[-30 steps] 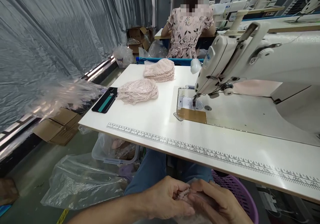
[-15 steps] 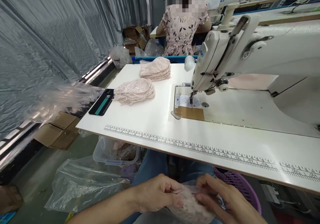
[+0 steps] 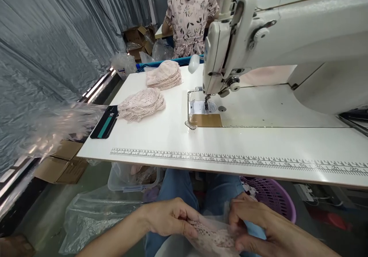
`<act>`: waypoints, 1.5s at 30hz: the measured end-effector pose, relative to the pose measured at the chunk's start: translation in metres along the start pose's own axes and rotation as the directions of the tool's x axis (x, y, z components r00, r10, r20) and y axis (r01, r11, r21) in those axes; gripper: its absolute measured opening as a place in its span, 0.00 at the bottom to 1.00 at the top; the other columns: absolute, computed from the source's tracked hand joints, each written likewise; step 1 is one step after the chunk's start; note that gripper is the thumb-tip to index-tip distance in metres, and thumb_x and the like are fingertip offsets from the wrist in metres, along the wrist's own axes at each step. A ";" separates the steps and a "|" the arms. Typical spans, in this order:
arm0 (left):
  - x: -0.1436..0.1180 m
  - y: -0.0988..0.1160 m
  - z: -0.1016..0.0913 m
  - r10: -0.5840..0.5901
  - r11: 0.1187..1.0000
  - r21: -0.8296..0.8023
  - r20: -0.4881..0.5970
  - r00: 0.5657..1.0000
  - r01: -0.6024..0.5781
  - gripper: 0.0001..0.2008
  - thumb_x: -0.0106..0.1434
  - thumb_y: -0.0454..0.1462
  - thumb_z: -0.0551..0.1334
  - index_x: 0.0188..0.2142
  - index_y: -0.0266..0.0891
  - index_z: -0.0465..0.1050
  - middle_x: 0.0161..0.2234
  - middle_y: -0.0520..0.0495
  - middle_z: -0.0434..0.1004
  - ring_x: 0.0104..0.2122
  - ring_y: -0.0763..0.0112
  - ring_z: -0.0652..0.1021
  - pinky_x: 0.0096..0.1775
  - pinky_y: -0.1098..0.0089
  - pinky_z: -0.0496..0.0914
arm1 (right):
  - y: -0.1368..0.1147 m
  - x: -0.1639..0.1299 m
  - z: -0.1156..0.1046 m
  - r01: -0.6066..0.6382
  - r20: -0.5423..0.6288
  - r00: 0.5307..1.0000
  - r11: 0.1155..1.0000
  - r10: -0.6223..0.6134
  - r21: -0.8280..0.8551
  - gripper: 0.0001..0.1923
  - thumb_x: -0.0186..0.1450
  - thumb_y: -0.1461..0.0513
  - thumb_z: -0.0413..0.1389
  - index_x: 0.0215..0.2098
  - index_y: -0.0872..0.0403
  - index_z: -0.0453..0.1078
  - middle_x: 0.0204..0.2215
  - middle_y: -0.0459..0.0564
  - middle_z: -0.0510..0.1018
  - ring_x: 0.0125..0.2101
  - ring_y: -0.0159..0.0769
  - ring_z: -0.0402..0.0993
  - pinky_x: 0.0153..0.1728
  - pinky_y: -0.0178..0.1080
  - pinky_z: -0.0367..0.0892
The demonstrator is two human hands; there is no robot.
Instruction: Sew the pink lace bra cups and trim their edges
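Below the table edge, over the lap, the left hand and the right hand both pinch a pink lace piece, fingers closed on its ends. Above them on the white table sit two lace stacks, a phone and a sewing machine. A purple basket stands just beside the right hand.

just the one head cam, looking forward and down past the near edge of the sewing table, hands close at bottom.
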State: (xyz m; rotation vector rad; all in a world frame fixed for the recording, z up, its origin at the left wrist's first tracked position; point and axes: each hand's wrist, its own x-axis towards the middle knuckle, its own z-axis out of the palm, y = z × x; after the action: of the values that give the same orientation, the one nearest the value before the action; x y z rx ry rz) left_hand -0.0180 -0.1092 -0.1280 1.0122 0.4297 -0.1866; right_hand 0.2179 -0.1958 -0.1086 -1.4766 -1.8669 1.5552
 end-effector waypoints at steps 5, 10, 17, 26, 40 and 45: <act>-0.003 0.003 -0.005 -0.017 0.999 0.046 0.047 0.999 0.014 0.31 0.53 0.51 0.64 0.50 0.34 0.69 0.44 0.41 0.75 0.46 0.58 0.74 0.47 0.66 0.68 | 0.002 0.006 -0.003 0.122 -0.004 0.992 0.992 -0.122 -0.034 0.11 0.64 0.55 0.52 0.27 0.51 0.65 0.27 0.43 0.67 0.35 0.35 0.65 0.41 0.39 0.59; -0.004 0.006 -0.007 0.001 1.000 -0.022 0.094 0.996 0.001 0.24 0.56 0.46 0.64 0.49 0.35 0.70 0.43 0.44 0.76 0.47 0.59 0.74 0.48 0.67 0.67 | -0.003 0.017 -0.003 0.143 0.082 0.984 0.980 -0.155 0.138 0.32 0.47 0.53 0.66 0.47 0.49 0.62 0.44 0.48 0.69 0.45 0.39 0.63 0.45 0.39 0.60; -0.015 0.006 -0.014 0.032 0.999 -0.004 0.022 0.999 -0.032 0.22 0.58 0.44 0.63 0.48 0.32 0.71 0.43 0.41 0.76 0.45 0.60 0.75 0.46 0.68 0.68 | 0.001 0.024 0.007 0.118 0.052 0.991 0.984 -0.126 0.131 0.10 0.56 0.55 0.61 0.27 0.54 0.70 0.26 0.44 0.69 0.33 0.34 0.66 0.35 0.36 0.61; -0.006 0.009 -0.007 -0.071 0.993 0.081 -0.130 0.989 0.082 0.25 0.45 0.45 0.71 0.41 0.34 0.76 0.36 0.44 0.79 0.36 0.65 0.78 0.41 0.71 0.71 | -0.006 0.032 -0.003 0.183 0.181 0.963 0.977 -0.200 0.107 0.09 0.62 0.59 0.54 0.27 0.54 0.72 0.24 0.44 0.73 0.31 0.32 0.68 0.36 0.35 0.61; -0.001 0.005 -0.001 -0.103 0.990 0.059 -0.313 0.944 0.128 0.15 0.44 0.41 0.71 0.32 0.35 0.79 0.26 0.48 0.79 0.29 0.69 0.77 0.36 0.71 0.71 | -0.007 0.037 -0.001 0.174 0.183 0.968 0.985 -0.173 0.012 0.05 0.58 0.66 0.56 0.25 0.54 0.72 0.24 0.43 0.72 0.31 0.32 0.68 0.34 0.33 0.63; 0.000 0.000 0.003 -0.117 0.992 -0.009 -0.356 0.927 0.122 0.15 0.44 0.41 0.71 0.32 0.36 0.79 0.27 0.49 0.79 0.28 0.69 0.77 0.36 0.71 0.71 | -0.011 0.035 0.003 0.136 0.149 0.980 0.991 -0.131 -0.020 0.01 0.56 0.65 0.59 0.27 0.55 0.71 0.26 0.44 0.73 0.33 0.35 0.69 0.35 0.36 0.63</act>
State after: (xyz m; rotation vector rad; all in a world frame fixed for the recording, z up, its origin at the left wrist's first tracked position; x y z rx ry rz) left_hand -0.0169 -0.1111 -0.1266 1.0358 0.8239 -0.1143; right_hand 0.1950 -0.1668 -0.1131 -1.2496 -2.0341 1.6175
